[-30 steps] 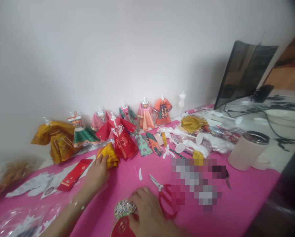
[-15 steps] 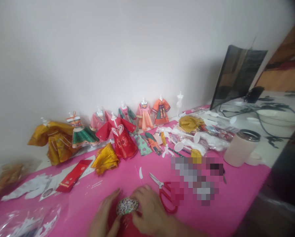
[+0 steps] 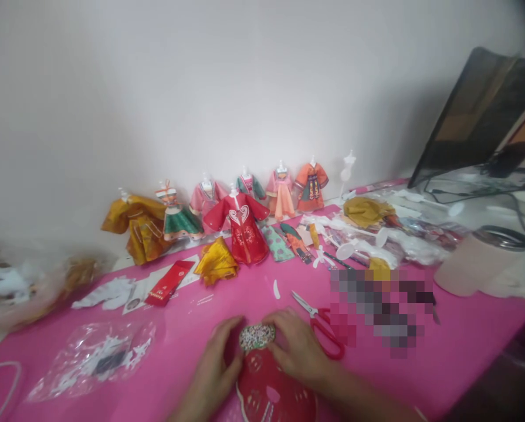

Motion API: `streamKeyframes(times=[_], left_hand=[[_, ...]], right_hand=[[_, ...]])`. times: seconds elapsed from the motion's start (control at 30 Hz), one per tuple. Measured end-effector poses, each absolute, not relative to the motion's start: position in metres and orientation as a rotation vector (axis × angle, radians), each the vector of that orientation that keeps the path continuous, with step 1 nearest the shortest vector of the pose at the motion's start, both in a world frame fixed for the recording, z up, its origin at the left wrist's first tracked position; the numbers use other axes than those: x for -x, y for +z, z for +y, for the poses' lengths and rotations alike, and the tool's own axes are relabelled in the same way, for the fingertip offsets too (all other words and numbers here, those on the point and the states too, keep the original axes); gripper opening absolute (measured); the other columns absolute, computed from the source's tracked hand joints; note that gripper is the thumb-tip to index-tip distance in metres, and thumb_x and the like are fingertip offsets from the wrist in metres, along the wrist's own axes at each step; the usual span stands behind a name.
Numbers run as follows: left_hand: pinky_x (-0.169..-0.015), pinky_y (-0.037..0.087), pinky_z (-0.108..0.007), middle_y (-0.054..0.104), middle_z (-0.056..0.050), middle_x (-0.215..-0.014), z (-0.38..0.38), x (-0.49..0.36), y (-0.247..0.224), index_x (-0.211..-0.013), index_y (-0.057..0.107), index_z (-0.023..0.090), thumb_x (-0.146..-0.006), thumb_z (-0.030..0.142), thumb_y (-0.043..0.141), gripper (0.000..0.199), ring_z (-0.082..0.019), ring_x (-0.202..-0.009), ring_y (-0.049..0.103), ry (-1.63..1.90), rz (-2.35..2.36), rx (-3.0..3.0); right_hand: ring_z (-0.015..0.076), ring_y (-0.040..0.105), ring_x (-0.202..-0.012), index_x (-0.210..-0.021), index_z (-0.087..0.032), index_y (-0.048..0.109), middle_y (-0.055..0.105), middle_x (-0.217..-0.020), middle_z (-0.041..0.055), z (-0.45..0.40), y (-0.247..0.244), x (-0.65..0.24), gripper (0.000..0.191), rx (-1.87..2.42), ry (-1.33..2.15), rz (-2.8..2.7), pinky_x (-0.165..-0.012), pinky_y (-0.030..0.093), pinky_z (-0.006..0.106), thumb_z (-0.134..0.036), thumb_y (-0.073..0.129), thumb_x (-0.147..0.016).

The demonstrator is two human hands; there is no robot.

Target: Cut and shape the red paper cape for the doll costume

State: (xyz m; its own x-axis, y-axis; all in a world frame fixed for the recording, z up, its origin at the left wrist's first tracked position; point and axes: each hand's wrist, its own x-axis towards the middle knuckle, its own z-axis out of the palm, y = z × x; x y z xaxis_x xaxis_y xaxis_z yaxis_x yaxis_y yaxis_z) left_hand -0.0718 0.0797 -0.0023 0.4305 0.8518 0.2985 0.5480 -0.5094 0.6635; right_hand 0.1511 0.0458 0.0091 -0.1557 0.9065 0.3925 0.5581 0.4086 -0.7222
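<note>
Both hands grasp the red piece (image 3: pixel 274 384) around its speckled top (image 3: pixel 257 336), the left hand (image 3: pixel 217 363) at one edge, the right hand (image 3: pixel 296 346) at the other; its lower end runs past the view's near edge. Scissors (image 3: pixel 315 313) crowd the right hand, just beside it. Open pink mat (image 3: pixel 178 340) stretches from the left hand to the plastic bag (image 3: pixel 108 358)

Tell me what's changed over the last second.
The left hand let go of the crumpled shiny yellow cloth and moved rightward and nearer the wearer, to the left edge of the red patterned piece with a speckled oval top. The right hand stayed at that piece; the red-handled metal scissors stayed put.
</note>
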Motion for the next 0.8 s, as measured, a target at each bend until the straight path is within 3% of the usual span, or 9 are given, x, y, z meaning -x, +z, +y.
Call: streamKeyframes(times=[0.47, 0.8], left_hand=[[-0.095, 0.056, -0.044, 0.067, -0.01, -0.12, 0.081, 0.071, -0.009, -0.123, 0.059, 0.022, -0.087, 0.031, 0.058, 0.037, -0.026, -0.111, 0.066, 0.925, 1.319, -2.138], [-0.089, 0.06, -0.038, 0.07, -0.008, -0.116, 0.093, 0.084, -0.035, -0.121, 0.058, 0.023, -0.091, 0.041, 0.057, 0.035, -0.025, -0.102, 0.071, 0.947, 1.399, -2.14]], right_hand=[[0.0253, 0.057, -0.112, -0.117, -0.017, 0.059, 0.066, -0.119, 0.0104, 0.046, 0.008, -0.153, 0.044, 1.271, 0.529, -1.799, -0.1, 0.045, 0.042, -0.005, 0.054, -0.076], [0.0204, 0.05, -0.128, -0.127, -0.019, 0.056, 0.057, -0.134, 0.0086, 0.037, 0.049, -0.168, 0.05, 1.292, 0.684, -1.883, -0.11, 0.039, 0.035, -0.01, 0.055, -0.078]])
